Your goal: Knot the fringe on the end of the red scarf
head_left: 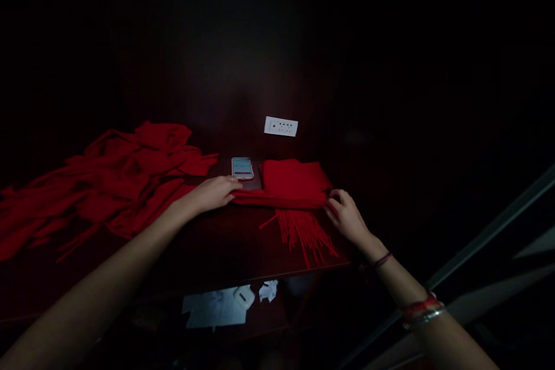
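Note:
A red fringed scarf [281, 202] is stretched as a narrow band between my hands. My left hand [214, 192] is closed on its left part, and my right hand [348, 217] pinches its right end. Just behind the band lies a folded red cloth [295, 176], stacked flat. Red fringe [303, 234] hangs out in front, toward the shelf edge; which layer it belongs to I cannot tell. A loose, crumpled heap of red cloth [143, 156] spreads to the left and runs behind my left hand. Beyond that hand lies a phone [242, 167] with a lit screen.
A white socket panel [281, 126] is fixed to the dark back wall. Below the dark wooden shelf's front edge [286, 273] are some papers [212, 309], a rounded white object [244, 297] and a crumpled white scrap [268, 290]. The surroundings are very dark.

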Motion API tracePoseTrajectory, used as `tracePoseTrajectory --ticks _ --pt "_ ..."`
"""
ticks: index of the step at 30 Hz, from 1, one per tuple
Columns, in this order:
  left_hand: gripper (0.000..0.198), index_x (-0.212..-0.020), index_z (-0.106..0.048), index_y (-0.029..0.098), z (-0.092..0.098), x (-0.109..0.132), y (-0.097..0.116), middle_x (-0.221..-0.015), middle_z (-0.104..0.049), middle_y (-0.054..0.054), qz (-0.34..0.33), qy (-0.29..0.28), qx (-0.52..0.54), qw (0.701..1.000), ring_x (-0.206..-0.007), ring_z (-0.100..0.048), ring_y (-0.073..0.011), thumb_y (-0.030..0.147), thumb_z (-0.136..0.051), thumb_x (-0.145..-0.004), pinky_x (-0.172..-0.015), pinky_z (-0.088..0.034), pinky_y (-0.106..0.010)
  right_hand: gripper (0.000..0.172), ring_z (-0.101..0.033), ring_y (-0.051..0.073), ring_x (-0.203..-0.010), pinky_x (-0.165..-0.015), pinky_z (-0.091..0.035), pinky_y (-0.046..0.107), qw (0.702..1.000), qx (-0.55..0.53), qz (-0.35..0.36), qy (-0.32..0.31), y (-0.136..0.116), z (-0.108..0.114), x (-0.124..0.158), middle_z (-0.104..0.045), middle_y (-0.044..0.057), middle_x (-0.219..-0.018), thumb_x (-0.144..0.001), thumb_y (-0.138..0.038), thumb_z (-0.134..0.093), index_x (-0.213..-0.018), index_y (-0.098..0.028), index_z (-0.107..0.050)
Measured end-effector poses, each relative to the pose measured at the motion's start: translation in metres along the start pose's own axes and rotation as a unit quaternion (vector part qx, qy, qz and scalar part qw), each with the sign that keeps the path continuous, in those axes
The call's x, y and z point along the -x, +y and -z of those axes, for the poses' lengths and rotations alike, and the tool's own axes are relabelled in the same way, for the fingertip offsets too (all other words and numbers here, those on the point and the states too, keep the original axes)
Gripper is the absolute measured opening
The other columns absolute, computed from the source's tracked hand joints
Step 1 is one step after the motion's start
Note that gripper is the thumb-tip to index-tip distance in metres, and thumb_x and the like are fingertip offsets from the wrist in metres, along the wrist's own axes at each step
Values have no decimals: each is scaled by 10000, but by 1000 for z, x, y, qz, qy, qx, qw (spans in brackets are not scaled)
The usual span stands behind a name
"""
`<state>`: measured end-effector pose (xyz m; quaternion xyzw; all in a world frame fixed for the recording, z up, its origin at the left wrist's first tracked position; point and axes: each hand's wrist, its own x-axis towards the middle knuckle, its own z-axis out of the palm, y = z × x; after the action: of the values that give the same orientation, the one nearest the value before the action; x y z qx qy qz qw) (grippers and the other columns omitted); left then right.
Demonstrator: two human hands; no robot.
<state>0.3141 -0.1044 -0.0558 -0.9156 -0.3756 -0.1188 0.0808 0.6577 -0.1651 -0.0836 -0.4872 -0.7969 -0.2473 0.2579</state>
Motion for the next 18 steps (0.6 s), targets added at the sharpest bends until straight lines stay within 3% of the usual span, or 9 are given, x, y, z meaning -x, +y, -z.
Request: tracePoseTrajectory --ticks 3,5,8,13,18 --pt "257 -931 -578 163 23 -26 -21 -902 -595 -40 36 48 0 998 -834 -534 -146 199 -384 -766 -747 -385 -219 155 -515 161 -815 -736 -393 274 993 -74 -79 43 17 16 -45 -556 85 -884 -763 -213 -417 -760 -146 -557" --pt "255 -907 -588 158 38 -43 -34 -888 -603 -40 65 65 -21 996 -834 -536 -157 210 -394 -750 -743 -378 -225 165 -535 136 -694 -658 -399 242 986 -108 -126 1 28 26 -75 -588 40 -744 -763 -212 -411 -771 -148 -563" --pt "270 -902 -590 156 55 -58 -47 -882 -611 -41 109 89 -30 990 -829 -542 -168 265 -401 -744 -723 -374 -223 159 -534 120 -655 -615 -379 213 986 -98 -136 -11 38 39 -106 -604 23 -718 -749 -198 -434 -797 -146 -576" --pt "299 -933 -579 180 64 -57 -58 -874 -620 -18 134 32 -27 990 -791 -554 -162 321 -434 -713 -684 -374 -204 152 -535 119 -668 -604 -364 203 991 -67 -112 -37 48 47 -126 -620 28 -736 -730 -195 -469 -795 -150 -598" --pt "305 -902 -585 173 76 -55 -69 -878 -616 -23 180 22 -40 983 -799 -549 -172 301 -375 -721 -689 -372 -211 112 -516 108 -640 -605 -369 207 977 -131 -168 -24 64 50 -140 -598 10 -688 -701 -194 -509 -754 -150 -598"
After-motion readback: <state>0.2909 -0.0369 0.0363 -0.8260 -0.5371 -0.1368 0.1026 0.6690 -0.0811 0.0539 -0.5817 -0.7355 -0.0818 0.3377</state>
